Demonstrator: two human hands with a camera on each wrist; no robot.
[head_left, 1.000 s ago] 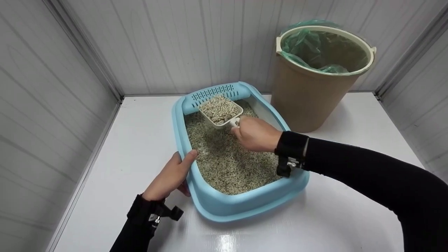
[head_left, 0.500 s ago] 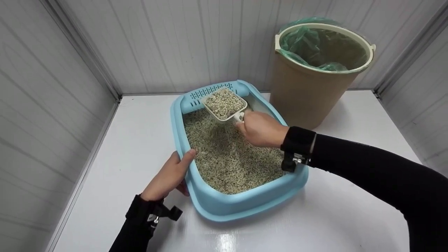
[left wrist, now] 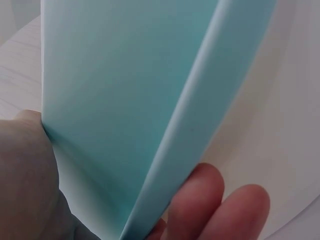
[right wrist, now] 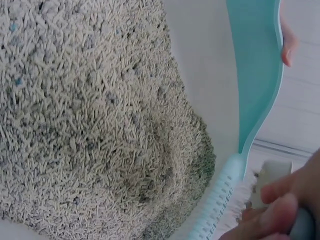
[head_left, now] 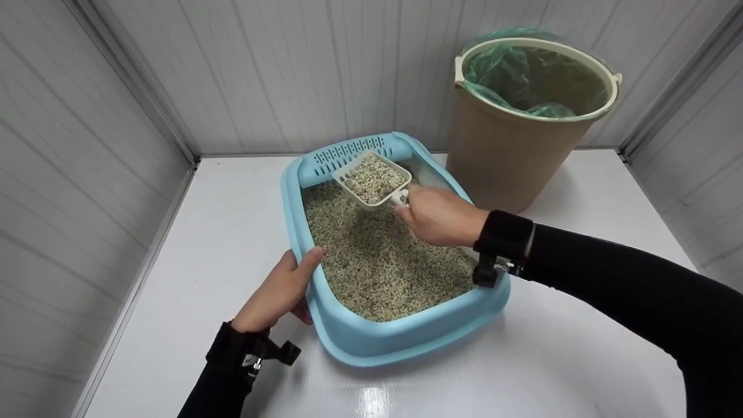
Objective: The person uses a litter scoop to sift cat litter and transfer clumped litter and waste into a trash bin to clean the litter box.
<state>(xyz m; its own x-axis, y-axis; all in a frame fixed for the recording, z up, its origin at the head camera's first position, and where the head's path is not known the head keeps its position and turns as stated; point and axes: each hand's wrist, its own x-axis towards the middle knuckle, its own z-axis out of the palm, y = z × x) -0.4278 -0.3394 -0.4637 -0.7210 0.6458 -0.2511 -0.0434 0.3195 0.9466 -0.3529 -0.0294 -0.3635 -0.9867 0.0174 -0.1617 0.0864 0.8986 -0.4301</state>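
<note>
A blue cat litter box (head_left: 377,337) stands on the white surface, filled with pellet litter (head_left: 395,281). My left hand (head_left: 278,293) grips its left rim, thumb over the top. Fingers (left wrist: 196,200) curl under the blue edge in the left wrist view. My right hand (head_left: 438,216) holds a white litter scoop (head_left: 399,198) by its handle, above the litter at the far half of the box. Pellets heap in the scoop, with slots showing at its front left corner. In the right wrist view the scoop (right wrist: 274,171) is partly cut off behind my fingers.
Behind the box to the right stands a tall brown bin (head_left: 505,157) lined with a green plastic bag (head_left: 499,69). Grey panel walls (head_left: 290,75) close in the back and both sides. The box's far end has a perforated ledge (head_left: 354,151).
The right hand and scoop have moved slightly right. The heap in the scoop has shrunk as pellets fell through, baring some slots. The left hand stays on the rim.
</note>
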